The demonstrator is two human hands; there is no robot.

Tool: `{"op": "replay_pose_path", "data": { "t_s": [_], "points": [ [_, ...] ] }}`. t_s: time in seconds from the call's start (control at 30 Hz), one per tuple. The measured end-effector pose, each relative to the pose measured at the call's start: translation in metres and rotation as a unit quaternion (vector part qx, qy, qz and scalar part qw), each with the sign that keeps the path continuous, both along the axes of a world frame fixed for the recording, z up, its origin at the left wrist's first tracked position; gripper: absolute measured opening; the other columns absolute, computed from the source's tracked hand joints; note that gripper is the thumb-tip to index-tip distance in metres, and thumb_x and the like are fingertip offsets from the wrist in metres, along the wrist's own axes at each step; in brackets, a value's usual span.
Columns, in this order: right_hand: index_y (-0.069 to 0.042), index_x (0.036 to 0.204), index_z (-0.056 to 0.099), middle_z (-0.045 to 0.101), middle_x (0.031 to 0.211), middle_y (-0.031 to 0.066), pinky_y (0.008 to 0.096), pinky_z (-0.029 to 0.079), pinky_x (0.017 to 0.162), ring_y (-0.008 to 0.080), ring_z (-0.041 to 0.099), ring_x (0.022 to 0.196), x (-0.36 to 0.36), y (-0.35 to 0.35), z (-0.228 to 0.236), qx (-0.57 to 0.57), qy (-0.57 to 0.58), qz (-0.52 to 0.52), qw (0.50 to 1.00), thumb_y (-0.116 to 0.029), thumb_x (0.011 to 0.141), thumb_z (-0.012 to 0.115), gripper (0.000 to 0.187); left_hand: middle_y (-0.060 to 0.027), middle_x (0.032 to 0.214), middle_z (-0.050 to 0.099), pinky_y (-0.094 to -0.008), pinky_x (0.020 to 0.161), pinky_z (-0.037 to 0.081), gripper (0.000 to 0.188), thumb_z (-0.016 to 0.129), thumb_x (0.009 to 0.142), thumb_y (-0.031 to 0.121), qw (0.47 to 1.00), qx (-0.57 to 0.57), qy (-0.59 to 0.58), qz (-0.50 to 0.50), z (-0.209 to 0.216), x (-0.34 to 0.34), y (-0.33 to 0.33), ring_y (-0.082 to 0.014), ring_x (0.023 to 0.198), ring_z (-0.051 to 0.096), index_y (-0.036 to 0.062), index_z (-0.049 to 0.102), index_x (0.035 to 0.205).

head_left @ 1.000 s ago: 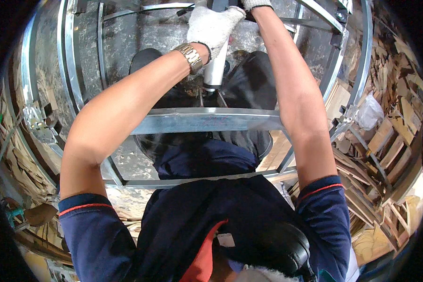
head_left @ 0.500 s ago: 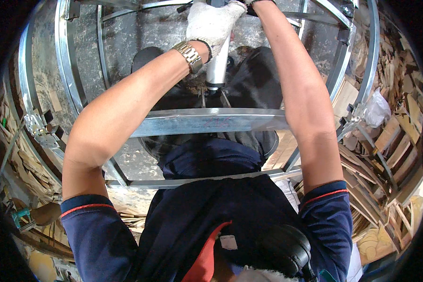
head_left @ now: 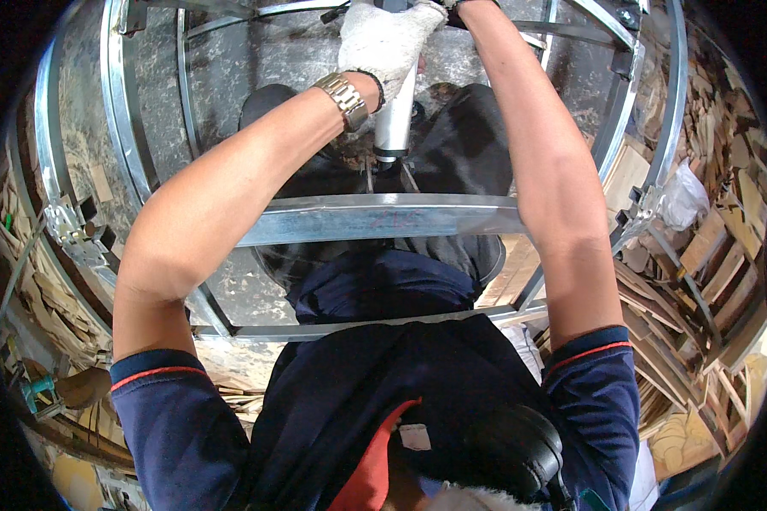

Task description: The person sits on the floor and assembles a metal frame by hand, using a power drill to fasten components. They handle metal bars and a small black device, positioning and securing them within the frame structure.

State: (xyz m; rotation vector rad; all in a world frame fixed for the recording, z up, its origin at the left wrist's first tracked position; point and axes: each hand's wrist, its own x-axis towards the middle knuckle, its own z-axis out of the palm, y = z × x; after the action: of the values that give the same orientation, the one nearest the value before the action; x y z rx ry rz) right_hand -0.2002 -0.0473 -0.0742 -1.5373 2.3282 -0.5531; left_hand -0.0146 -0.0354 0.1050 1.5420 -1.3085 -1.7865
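Note:
My left hand [head_left: 380,38], in a white knit glove with a metal-band watch above its wrist, is closed at the upper end of a silver tube-shaped tool [head_left: 394,119]. The glove hides the grip and part of the tube. A black collar and two thin metal prongs show at the tool's lower end, between my knees. My right hand [head_left: 433,12], gloved too, comes close beside the left at the top edge. Most of it is cut off and its fingers cannot be made out. A dark part of something shows between the two hands.
A frame of shiny square metal tubing surrounds me, with a crossbar [head_left: 392,220] over my lap and uprights [head_left: 128,111] at the left. Stacked wood offcuts [head_left: 716,247] and a white plastic bag [head_left: 683,196] lie at the right. More wood strips [head_left: 47,281] lie left.

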Motion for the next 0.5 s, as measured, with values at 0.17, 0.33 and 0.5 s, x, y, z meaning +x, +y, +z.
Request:
{"op": "replay_pose_path", "data": {
  "t_s": [0.17,0.33,0.5],
  "points": [
    [-0.009,0.094,0.067,0.068,0.097,0.0146,0.0463,0.049,0.074,0.0341,0.062,0.09,0.001,-0.003,-0.003,-0.002,0.01,0.006,1.0,-0.032,0.093,0.045,0.032,-0.0132,0.088,0.068,-0.034,0.07,0.05,0.046,0.071,0.077,0.028,1.0,-0.003,-0.018,-0.009,0.003,0.001,0.0,-0.0206,0.077,0.064,-0.0046,0.059,0.107],
    [-0.008,0.093,0.068,0.068,0.098,0.0153,0.047,0.049,0.075,0.0351,0.062,0.091,-0.001,-0.008,-0.007,-0.004,0.023,0.01,1.0,-0.032,0.092,0.045,0.032,-0.0149,0.086,0.067,-0.038,0.07,0.051,0.045,0.071,0.077,0.032,0.997,-0.03,-0.07,-0.012,-0.007,0.0,0.0,-0.0263,0.078,0.064,-0.0032,0.061,0.104],
    [-0.008,0.093,0.068,0.068,0.099,0.016,0.0477,0.049,0.075,0.036,0.062,0.092,-0.008,-0.016,-0.013,-0.006,0.042,0.012,0.999,-0.031,0.092,0.045,0.033,-0.0039,0.055,0.058,-0.0309,0.042,0.046,0.032,0.071,0.081,0.032,0.997,-0.001,-0.049,-0.062,-0.031,0.002,0.003,-0.0147,0.043,0.056,0.003,0.062,0.069]
  ]
}}
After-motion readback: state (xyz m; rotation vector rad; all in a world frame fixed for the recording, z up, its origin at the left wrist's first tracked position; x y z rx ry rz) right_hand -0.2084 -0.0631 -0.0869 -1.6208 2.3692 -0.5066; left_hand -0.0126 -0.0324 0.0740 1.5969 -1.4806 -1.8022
